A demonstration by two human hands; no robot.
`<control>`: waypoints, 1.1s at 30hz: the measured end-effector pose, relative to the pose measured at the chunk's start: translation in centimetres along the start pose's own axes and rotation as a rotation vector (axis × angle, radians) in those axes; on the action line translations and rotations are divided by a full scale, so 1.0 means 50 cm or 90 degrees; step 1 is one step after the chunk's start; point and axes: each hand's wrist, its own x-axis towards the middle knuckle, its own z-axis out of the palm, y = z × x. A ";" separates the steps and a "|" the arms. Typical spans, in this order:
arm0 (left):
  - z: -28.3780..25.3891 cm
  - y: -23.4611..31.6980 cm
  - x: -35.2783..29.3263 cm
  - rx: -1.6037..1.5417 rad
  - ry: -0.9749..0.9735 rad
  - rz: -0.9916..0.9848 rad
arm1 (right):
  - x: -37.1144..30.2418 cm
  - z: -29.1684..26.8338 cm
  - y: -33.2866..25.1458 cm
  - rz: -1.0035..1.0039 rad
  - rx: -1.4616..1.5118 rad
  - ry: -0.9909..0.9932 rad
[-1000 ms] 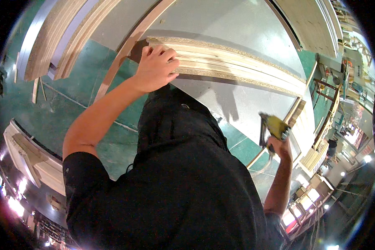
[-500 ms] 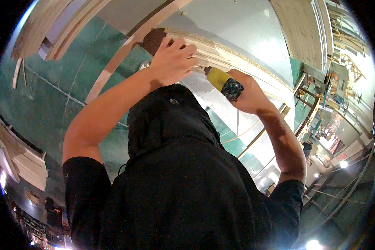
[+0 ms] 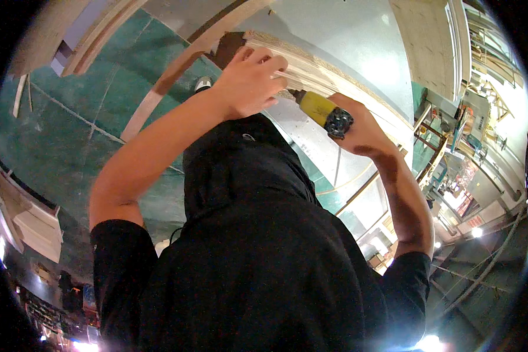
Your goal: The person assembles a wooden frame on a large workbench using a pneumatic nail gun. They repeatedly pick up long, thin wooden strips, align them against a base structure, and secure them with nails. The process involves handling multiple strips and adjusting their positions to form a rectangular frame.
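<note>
My right hand (image 3: 362, 124) grips a yellow and black power drill (image 3: 318, 110). The drill's dark nose points left, toward my left hand (image 3: 252, 83). That hand is over the near end of a stack of pale wooden boards (image 3: 328, 70), its fingers bent and thumb and forefinger close together by the drill tip. Whatever lies between those fingertips is hidden or too small to make out. Beside my left fingers, a dark brown block end (image 3: 227, 48) shows at the end of the stack.
A long curved-looking wooden strip (image 3: 158, 97) crosses at the left over a green floor (image 3: 117, 76). More boards (image 3: 102, 35) are stacked at the upper left, and a wide pale panel (image 3: 425, 47) stands at the upper right. A grey sheet surface (image 3: 346, 35) lies behind the boards.
Both hands and the drill appear slightly further right in the picture, along with a small shift of the whole view. The grip on the drill stays the same.
</note>
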 end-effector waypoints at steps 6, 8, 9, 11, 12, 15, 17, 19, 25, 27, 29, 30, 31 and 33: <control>-0.023 -0.041 -0.131 -0.172 0.119 -0.240 | -0.114 0.062 0.067 0.033 0.180 0.153; -0.006 -0.025 -0.150 -0.181 0.148 -0.294 | -0.161 0.120 0.110 -0.010 0.120 0.238; -0.002 -0.002 -0.146 -0.222 0.165 -0.334 | -0.195 0.184 0.178 0.066 0.181 0.242; 0.002 0.034 -0.135 -0.265 0.210 -0.420 | -0.250 0.231 0.196 0.136 0.077 0.255; 0.024 0.040 -0.139 -0.316 0.249 -0.457 | -0.278 0.254 0.207 0.168 0.028 0.259; 0.078 0.063 -0.151 -0.468 0.343 -0.553 | -0.327 0.292 0.215 0.254 0.030 0.339; 0.072 0.065 -0.136 -0.426 0.333 -0.588 | -0.368 0.363 0.299 0.289 0.046 0.428; 0.060 0.071 -0.114 -0.442 0.337 -0.657 | -0.373 0.390 0.342 0.371 0.065 0.456; 0.088 0.062 -0.115 -0.469 0.360 -0.731 | -0.394 0.493 0.519 0.480 -0.079 0.514; 0.086 0.055 -0.124 -0.496 0.356 -0.720 | -0.395 0.400 0.464 0.529 0.074 0.429; 0.074 0.077 -0.105 -0.422 0.322 -0.786 | -0.442 0.394 0.498 0.441 0.098 0.485; 0.076 0.074 -0.107 -0.435 0.326 -0.783 | -0.464 0.378 0.534 0.387 0.208 0.489; 0.080 0.068 -0.114 -0.447 0.330 -0.785 | -0.479 0.387 0.595 0.360 0.234 0.575; 0.079 0.067 -0.111 -0.438 0.345 -0.799 | -0.484 0.351 0.694 0.415 0.240 0.744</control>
